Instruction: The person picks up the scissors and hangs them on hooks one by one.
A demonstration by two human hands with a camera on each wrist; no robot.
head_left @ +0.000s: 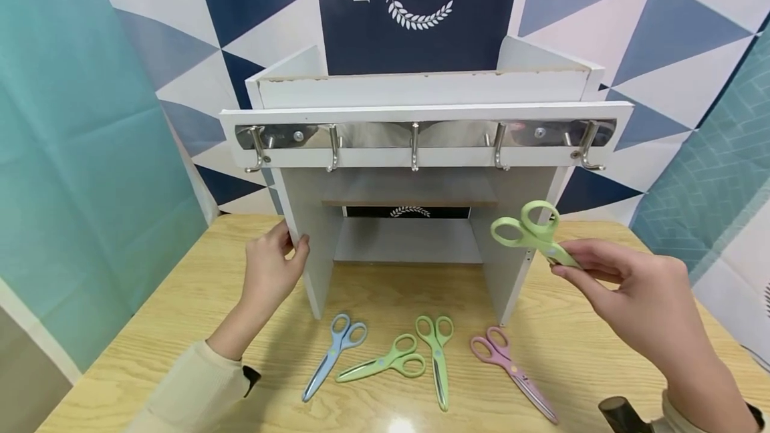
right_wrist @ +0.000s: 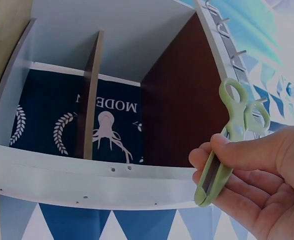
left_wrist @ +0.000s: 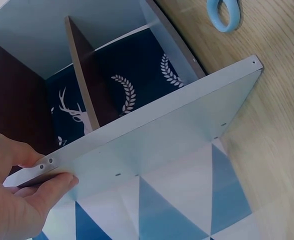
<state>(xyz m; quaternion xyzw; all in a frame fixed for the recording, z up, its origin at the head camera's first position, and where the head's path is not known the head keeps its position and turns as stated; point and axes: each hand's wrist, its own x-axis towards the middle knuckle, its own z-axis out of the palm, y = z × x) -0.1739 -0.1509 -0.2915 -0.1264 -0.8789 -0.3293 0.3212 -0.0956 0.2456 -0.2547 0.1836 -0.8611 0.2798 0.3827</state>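
My left hand (head_left: 272, 264) grips the front edge of the left side panel (head_left: 308, 236) of a white wooden shelf unit (head_left: 421, 91). Fingers and thumb lie on either side of that panel in the left wrist view. My right hand (head_left: 646, 289) pinches a pair of light green scissors (head_left: 539, 238) by the blade end, with the finger loops up and toward the shelf's right side. Across the shelf's front top runs a metal rail (head_left: 373, 134) with several hooks; no scissors hang from them.
On the wooden table (head_left: 198, 286) before the shelf lie blue scissors (head_left: 334, 353), green scissors (head_left: 385, 361), a second green pair (head_left: 437, 356) and pink scissors (head_left: 511, 371). A patterned cloth (head_left: 252, 5) hangs behind. The shelf has inner boards (head_left: 409, 186).
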